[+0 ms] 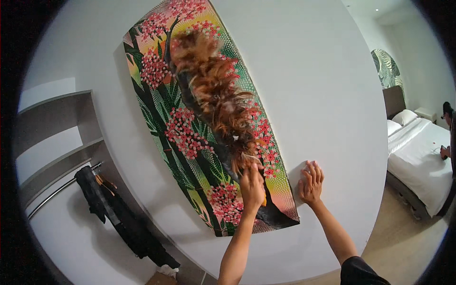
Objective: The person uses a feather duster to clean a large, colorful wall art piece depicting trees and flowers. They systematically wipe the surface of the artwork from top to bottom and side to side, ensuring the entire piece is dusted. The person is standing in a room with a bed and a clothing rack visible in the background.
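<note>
My left hand [252, 186] is closed around the handle of a brown feather duster [216, 97]. Its fluffy feathers reach up and to the left across a tall painting [178, 135] of pink blossoms, dark trunks and green leaves. A bit of yellow shows beside the grip, and the feathers hide part of the picture. Just right of the painting's lower edge, my right hand [311, 183] rests against the white wall [323, 95] with its fingers stretched out, holding nothing.
At left, a recessed wardrobe has grey shelves [57, 102] and a metal rail [52, 197] with dark clothes [121, 218] hanging. Through the opening at right stands a bed [420, 149] with white bedding. Another person's hand [445, 152] shows at the right rim.
</note>
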`<move>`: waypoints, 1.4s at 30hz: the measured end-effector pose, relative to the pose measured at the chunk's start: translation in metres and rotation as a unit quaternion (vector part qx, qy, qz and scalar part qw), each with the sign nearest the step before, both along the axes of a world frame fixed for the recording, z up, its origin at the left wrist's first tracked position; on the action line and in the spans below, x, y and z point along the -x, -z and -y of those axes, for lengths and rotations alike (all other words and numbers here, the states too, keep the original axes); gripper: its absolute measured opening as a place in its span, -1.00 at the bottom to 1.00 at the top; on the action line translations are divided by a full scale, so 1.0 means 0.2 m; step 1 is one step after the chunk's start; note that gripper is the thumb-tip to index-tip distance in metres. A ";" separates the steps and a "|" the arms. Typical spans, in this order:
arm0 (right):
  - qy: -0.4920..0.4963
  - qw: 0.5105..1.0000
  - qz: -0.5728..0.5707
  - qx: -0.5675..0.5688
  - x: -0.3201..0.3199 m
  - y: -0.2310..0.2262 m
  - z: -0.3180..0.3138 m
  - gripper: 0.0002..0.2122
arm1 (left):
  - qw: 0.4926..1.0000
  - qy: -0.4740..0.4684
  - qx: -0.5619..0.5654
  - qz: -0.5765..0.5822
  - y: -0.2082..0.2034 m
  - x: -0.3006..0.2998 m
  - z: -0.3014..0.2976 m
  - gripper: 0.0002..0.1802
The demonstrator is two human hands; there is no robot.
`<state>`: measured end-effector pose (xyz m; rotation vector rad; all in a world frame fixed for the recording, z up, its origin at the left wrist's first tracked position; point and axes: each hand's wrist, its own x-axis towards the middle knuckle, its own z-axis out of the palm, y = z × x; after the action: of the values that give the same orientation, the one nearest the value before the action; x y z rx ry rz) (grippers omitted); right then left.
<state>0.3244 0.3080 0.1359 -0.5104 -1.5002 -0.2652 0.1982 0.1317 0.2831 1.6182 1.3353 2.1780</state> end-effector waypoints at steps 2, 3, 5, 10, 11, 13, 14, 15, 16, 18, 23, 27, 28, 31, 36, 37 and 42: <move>0.003 1.000 0.000 0.003 -0.01 0.01 -0.01 -0.63 | 0.999 -0.037 -0.001 0.018 -0.02 -0.01 0.01 -0.57; 0.006 1.000 -0.002 0.003 -0.02 0.01 -0.02 -0.63 | 1.000 0.005 0.005 0.023 -0.02 -0.01 -0.01 -0.57; 0.008 1.000 -0.003 0.000 -0.02 0.00 -0.01 -0.63 | 0.996 0.085 0.019 0.033 -0.03 -0.02 -0.02 -0.59; 0.004 1.000 -0.003 -0.007 -0.02 0.01 -0.01 -0.63 | 0.999 -0.024 -0.031 -0.006 -0.03 0.01 -0.01 -0.56; 0.004 1.000 -0.005 -0.008 -0.02 0.01 -0.02 -0.63 | 1.000 0.003 -0.010 0.004 -0.04 -0.01 0.00 -0.57; 0.002 1.000 -0.008 -0.010 -0.02 0.01 -0.02 -0.63 | 0.998 0.056 0.030 0.024 -0.07 -0.03 0.02 -0.60; 0.003 1.000 -0.007 -0.007 -0.02 0.01 -0.02 -0.63 | 0.997 0.051 0.048 -0.013 -0.08 -0.03 0.03 -0.60; 0.004 1.000 -0.006 -0.004 -0.02 0.01 -0.02 -0.63 | 0.999 0.012 0.030 -0.028 -0.09 -0.01 0.02 -0.60; 0.003 1.000 -0.004 -0.001 -0.02 0.01 -0.01 -0.63 | 0.999 -0.027 0.011 -0.043 -0.10 0.01 0.00 -0.59; 0.003 1.000 -0.002 -0.004 -0.01 0.01 -0.01 -0.63 | 0.997 -0.058 -0.033 -0.038 -0.12 0.01 -0.01 -0.58; 0.010 1.000 0.001 -0.004 -0.02 0.00 -0.02 -0.62 | 0.999 -0.017 0.006 -0.034 -0.20 -0.07 0.00 -0.58; 0.009 1.000 -0.005 -0.005 -0.02 0.02 -0.02 -0.61 | 1.000 0.002 0.001 -0.002 -0.24 -0.07 -0.02 -0.54; 0.010 1.000 -0.004 -0.006 -0.02 0.02 -0.02 -0.61 | 0.999 -0.012 0.013 -0.032 -0.25 -0.08 0.00 -0.54; 0.016 1.000 0.002 -0.006 -0.01 0.02 -0.02 -0.62 | 0.998 -0.040 -0.021 -0.045 -0.24 -0.02 -0.05 -0.53; -0.009 1.000 0.000 -0.003 -0.01 0.02 -0.01 -0.67 | 0.998 -0.026 0.011 -0.055 -0.22 -0.02 -0.01 -0.53; 0.002 1.000 0.003 -0.003 -0.03 0.02 -0.02 -0.67 | 0.994 -0.059 0.005 -0.087 -0.20 -0.01 -0.04 -0.54; 0.002 1.000 -0.003 -0.013 -0.01 0.01 -0.01 -0.66 | 0.999 -0.027 0.030 -0.032 -0.16 0.04 -0.01 -0.55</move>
<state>0.3258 0.3097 0.1334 -0.4925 -1.4880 -0.2864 0.1901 0.1344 0.3158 1.6619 1.4654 2.1101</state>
